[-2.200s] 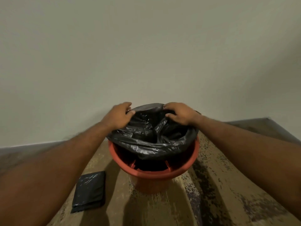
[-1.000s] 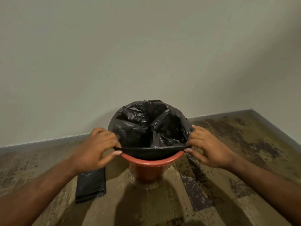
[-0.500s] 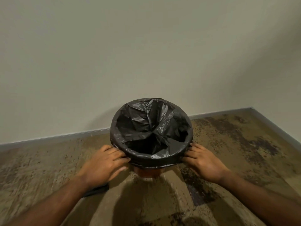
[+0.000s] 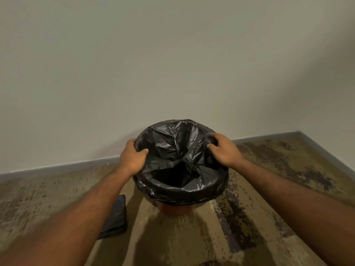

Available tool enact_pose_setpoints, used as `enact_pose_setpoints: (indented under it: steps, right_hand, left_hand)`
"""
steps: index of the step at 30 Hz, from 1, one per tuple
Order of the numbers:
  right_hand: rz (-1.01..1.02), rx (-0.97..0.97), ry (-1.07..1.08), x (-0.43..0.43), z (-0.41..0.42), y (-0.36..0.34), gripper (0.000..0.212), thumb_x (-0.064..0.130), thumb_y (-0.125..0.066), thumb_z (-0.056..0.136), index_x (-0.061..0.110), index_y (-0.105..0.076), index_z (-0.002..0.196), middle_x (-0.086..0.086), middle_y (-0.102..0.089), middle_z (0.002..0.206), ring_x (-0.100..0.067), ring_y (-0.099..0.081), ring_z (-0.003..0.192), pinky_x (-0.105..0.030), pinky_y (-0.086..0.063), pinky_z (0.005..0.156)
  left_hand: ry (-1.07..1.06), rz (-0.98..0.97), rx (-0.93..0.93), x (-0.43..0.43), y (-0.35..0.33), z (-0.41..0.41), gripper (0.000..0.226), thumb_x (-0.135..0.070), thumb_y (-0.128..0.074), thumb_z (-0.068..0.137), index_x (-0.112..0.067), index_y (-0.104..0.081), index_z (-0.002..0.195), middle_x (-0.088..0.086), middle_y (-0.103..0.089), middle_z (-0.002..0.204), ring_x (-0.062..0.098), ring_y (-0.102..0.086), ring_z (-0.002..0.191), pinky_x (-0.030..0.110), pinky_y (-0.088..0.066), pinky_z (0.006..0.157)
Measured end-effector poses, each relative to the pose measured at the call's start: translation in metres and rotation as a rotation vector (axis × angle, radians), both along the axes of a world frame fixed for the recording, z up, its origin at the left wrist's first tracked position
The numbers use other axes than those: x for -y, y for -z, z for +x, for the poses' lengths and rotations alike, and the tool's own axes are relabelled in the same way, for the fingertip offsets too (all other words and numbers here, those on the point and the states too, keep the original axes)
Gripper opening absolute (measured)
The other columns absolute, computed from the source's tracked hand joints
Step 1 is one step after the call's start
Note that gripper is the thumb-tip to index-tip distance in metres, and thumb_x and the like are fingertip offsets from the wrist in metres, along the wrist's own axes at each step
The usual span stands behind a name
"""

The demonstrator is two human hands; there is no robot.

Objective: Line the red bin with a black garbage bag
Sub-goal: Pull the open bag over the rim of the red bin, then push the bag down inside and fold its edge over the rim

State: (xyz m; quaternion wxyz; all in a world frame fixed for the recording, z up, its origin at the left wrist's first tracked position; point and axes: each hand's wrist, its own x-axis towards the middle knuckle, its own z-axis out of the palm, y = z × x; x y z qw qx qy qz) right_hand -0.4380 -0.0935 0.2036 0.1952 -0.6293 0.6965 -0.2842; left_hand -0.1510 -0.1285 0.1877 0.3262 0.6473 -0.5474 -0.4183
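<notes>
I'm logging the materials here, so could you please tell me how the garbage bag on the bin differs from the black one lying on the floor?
The garbage bag is opened out, crumpled, and folded over the rim of the red bin, with the left hand and right hand on it. The folded bag lies flat and compact on the floor, untouched. Both are black plastic.

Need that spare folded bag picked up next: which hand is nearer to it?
Left. The left hand grips the bin's left rim above the folded bag; the right hand is across the bin.
</notes>
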Motion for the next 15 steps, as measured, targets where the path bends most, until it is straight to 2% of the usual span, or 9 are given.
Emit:
enact_pose_setpoints:
  steps: [1,3,5,6,8,9,11,13,15]
  right_hand:
    - [0.014,-0.091,-0.033,0.002,-0.001,0.004,0.020,0.018,-0.057,0.090,0.017,-0.067,0.107,0.001,-0.062,0.102,-0.017,-0.055,0.102,-0.037,-0.049,0.093]
    - [0.099,-0.324,-0.075,0.004,-0.003,0.013,0.038,0.030,-0.060,0.086,0.015,-0.065,0.120,-0.005,-0.060,0.128,-0.024,-0.040,0.133,-0.044,-0.036,0.115]
    - [0.140,-0.483,-0.094,0.003,-0.003,0.020,0.066,0.042,-0.061,0.082,0.014,-0.050,0.141,-0.003,-0.039,0.155,-0.026,-0.015,0.151,-0.046,-0.026,0.121]
    - [0.117,-0.481,-0.098,0.002,-0.002,0.022,0.072,0.044,-0.062,0.082,0.016,-0.043,0.146,-0.002,-0.027,0.162,-0.025,-0.010,0.152,-0.045,-0.024,0.122]
    - [0.034,-0.313,-0.057,0.002,-0.003,0.023,0.072,0.042,-0.063,0.085,0.020,-0.037,0.149,-0.001,-0.017,0.165,-0.021,-0.018,0.151,-0.041,-0.027,0.121]
    - [0.017,-0.184,-0.004,0.001,-0.005,0.023,0.067,0.039,-0.065,0.086,0.022,-0.039,0.146,-0.002,-0.025,0.162,-0.021,-0.029,0.146,-0.038,-0.033,0.117]
    - [0.058,0.175,0.148,0.000,-0.010,0.023,0.041,0.029,-0.070,0.086,0.023,-0.050,0.122,-0.002,-0.056,0.136,-0.022,-0.056,0.120,-0.032,-0.049,0.097]
    - [0.181,0.566,0.263,-0.001,-0.016,0.024,0.020,0.022,-0.069,0.088,0.012,-0.062,0.103,-0.012,-0.070,0.116,-0.025,-0.068,0.097,-0.040,-0.056,0.088]
    - [0.313,0.779,0.273,-0.003,-0.024,0.023,0.028,0.029,-0.070,0.088,0.007,-0.071,0.105,-0.017,-0.074,0.110,-0.031,-0.074,0.090,-0.043,-0.059,0.085]
  left_hand:
    - [-0.012,0.021,-0.026,0.000,0.005,-0.002,0.046,-0.016,-0.058,0.096,-0.015,-0.047,0.140,0.012,-0.061,0.130,0.024,-0.061,0.100,0.034,-0.050,0.083]
    - [-0.037,0.055,-0.079,0.002,0.011,0.000,0.028,-0.010,-0.054,0.094,-0.015,-0.058,0.122,0.011,-0.067,0.115,0.028,-0.064,0.101,0.039,-0.053,0.086]
    - [-0.057,0.116,-0.134,0.004,0.016,0.005,0.020,-0.011,-0.053,0.094,-0.017,-0.062,0.111,0.010,-0.068,0.107,0.031,-0.066,0.100,0.047,-0.055,0.091]
    - [-0.071,0.163,-0.177,0.003,0.017,0.008,0.020,-0.013,-0.053,0.095,-0.015,-0.062,0.113,0.012,-0.070,0.107,0.033,-0.068,0.100,0.049,-0.055,0.092]
    - [-0.102,0.246,-0.307,-0.002,0.019,0.012,0.025,-0.017,-0.054,0.096,-0.010,-0.063,0.119,0.015,-0.073,0.108,0.033,-0.071,0.097,0.046,-0.058,0.086]
    - [-0.111,0.268,-0.374,-0.004,0.020,0.012,0.025,-0.017,-0.055,0.097,-0.010,-0.064,0.119,0.015,-0.075,0.107,0.033,-0.073,0.095,0.041,-0.059,0.080]
    - [-0.113,0.279,-0.457,-0.007,0.021,0.009,0.025,-0.018,-0.055,0.098,-0.010,-0.063,0.120,0.016,-0.076,0.106,0.031,-0.075,0.092,0.037,-0.059,0.074]
    - [-0.112,0.254,-0.486,-0.007,0.020,0.004,0.030,-0.019,-0.055,0.099,-0.008,-0.061,0.126,0.017,-0.075,0.109,0.031,-0.074,0.095,0.038,-0.059,0.079]
    - [-0.100,0.219,-0.475,-0.006,0.019,0.003,0.044,-0.029,-0.057,0.098,-0.006,-0.053,0.136,0.018,-0.069,0.122,0.032,-0.070,0.105,0.043,-0.057,0.091]
